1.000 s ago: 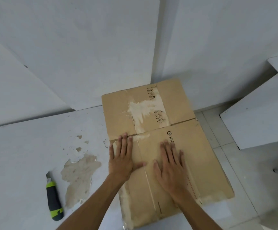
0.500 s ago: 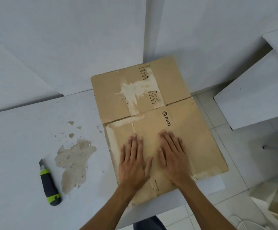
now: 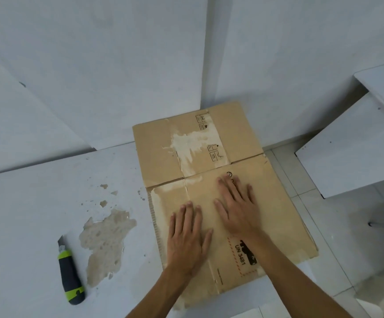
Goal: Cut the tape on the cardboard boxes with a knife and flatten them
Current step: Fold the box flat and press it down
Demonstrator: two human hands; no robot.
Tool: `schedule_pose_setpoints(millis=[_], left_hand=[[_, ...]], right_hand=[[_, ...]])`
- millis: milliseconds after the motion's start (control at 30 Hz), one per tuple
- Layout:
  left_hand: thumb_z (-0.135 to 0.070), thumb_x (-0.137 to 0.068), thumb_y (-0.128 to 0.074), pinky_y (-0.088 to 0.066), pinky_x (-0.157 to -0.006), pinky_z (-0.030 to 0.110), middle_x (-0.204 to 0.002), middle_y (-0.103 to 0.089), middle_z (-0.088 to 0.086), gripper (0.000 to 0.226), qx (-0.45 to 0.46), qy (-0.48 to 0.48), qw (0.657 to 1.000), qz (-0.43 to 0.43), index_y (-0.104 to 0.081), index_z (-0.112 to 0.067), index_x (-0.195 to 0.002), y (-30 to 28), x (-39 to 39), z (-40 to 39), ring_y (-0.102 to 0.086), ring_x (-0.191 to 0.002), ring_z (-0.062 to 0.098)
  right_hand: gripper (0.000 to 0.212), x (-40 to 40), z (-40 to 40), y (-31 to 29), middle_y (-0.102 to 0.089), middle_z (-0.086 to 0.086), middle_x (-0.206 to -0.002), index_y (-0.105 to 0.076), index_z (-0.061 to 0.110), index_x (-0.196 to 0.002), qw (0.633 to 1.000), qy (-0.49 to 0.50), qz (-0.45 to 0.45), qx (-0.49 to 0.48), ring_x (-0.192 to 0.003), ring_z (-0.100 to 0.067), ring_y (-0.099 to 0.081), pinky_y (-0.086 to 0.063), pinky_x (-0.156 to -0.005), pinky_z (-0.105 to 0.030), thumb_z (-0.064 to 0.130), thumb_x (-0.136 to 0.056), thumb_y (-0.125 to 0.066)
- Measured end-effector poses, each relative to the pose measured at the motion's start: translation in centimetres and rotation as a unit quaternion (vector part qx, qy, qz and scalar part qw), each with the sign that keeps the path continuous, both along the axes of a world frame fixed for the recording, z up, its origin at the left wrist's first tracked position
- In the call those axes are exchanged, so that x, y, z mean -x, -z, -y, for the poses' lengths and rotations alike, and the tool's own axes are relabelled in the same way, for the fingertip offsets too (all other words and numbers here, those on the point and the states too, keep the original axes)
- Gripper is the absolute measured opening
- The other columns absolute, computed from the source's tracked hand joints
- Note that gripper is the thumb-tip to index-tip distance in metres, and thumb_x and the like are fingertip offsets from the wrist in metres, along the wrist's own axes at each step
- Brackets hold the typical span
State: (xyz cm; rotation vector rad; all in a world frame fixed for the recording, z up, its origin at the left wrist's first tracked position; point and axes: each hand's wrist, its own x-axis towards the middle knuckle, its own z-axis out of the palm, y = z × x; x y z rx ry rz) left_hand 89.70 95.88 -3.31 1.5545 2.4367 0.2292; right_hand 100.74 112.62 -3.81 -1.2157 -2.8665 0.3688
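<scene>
A flattened brown cardboard box (image 3: 278, 203) lies on the right end of the white table (image 3: 37, 214), overhanging its right edge. My left hand (image 3: 187, 237) lies flat on the near middle of the box, fingers straight. My right hand (image 3: 236, 205) presses flat a little farther up, over the printed logo. A utility knife (image 3: 69, 276) with a black and green handle and its blade out lies on the table to the left, apart from both hands.
The table's surface is peeled in a brown patch (image 3: 105, 239) between knife and box. White walls stand close behind. A white cabinet (image 3: 351, 145) stands to the right over tiled floor (image 3: 337, 244). More cardboard (image 3: 383, 294) shows at bottom right.
Both hands have slid across the flattened box; the right hand has moved farther up over the logo, and a printed UN 3481 label by the right wrist has come into view.
</scene>
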Motion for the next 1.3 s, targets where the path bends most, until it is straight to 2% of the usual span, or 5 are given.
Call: schedule_pose_setpoints(millis=[133,367,833,1067,1300], left_hand=[[-0.047,-0.099,-0.052,-0.046,-0.107,0.042,-0.139,-0.048,0.009,0.051,-0.071,0.005,0.997,0.003,-0.047,-0.013,-0.137,-1.9,3.5,-3.3,-0.052,-0.123,0.031],[-0.089,-0.072,-0.059,0.01,-0.124,0.055,-0.162,0.04,0.012,0.135,0.122,-0.015,0.99,0.066,0.027,-0.031,-0.159,-4.3,13.7,-10.9,0.033,-0.15,0.035],[-0.093,-0.069,-0.056,0.005,-0.123,0.065,-0.157,0.047,0.012,0.137,0.242,0.019,0.968,0.069,0.031,-0.034,-0.156,-3.0,15.2,-13.2,0.042,-0.144,0.039],[-0.073,-0.079,-0.07,-0.004,-0.128,0.055,-0.168,0.025,0.012,0.125,0.186,0.008,0.977,0.107,0.008,-0.028,-0.164,-5.4,15.2,-12.7,0.021,-0.156,0.034],[-0.061,-0.097,-0.057,-0.02,-0.126,0.041,-0.173,-0.008,0.0,0.088,0.072,-0.061,0.987,0.13,-0.011,-0.027,-0.165,-7.3,17.1,-1.0,-0.01,-0.159,0.02]], right_hand=[[0.073,4.9,-4.2,-1.8,-0.003,0.004,-0.174,-0.006,0.028,-0.166,1.0,-0.027,0.007,0.001,-0.16,-0.023,0.0,-0.014,-0.127,-0.057,0.063,-0.106,-0.025],[0.108,11.0,-10.8,-4.2,0.027,0.011,-0.168,0.022,0.044,-0.158,0.988,-0.001,0.085,0.128,-0.156,-0.032,0.021,0.001,-0.123,-0.068,0.079,-0.087,-0.051],[0.109,11.9,-12.0,-1.8,0.047,0.011,-0.158,0.03,0.052,-0.152,0.974,-0.016,0.166,0.151,-0.147,-0.032,0.041,0.015,-0.117,-0.071,0.1,-0.072,-0.028],[0.105,13.6,-10.4,-5.9,0.008,0.002,-0.172,0.005,0.039,-0.163,0.973,-0.004,0.222,0.064,-0.158,-0.031,0.002,0.002,-0.121,-0.066,0.086,-0.084,-0.045],[0.059,14.6,-0.2,-7.5,-0.044,-0.001,-0.152,-0.036,0.021,-0.15,0.995,-0.019,0.085,0.042,-0.142,-0.025,-0.04,-0.027,-0.121,-0.048,0.052,-0.102,-0.049]])
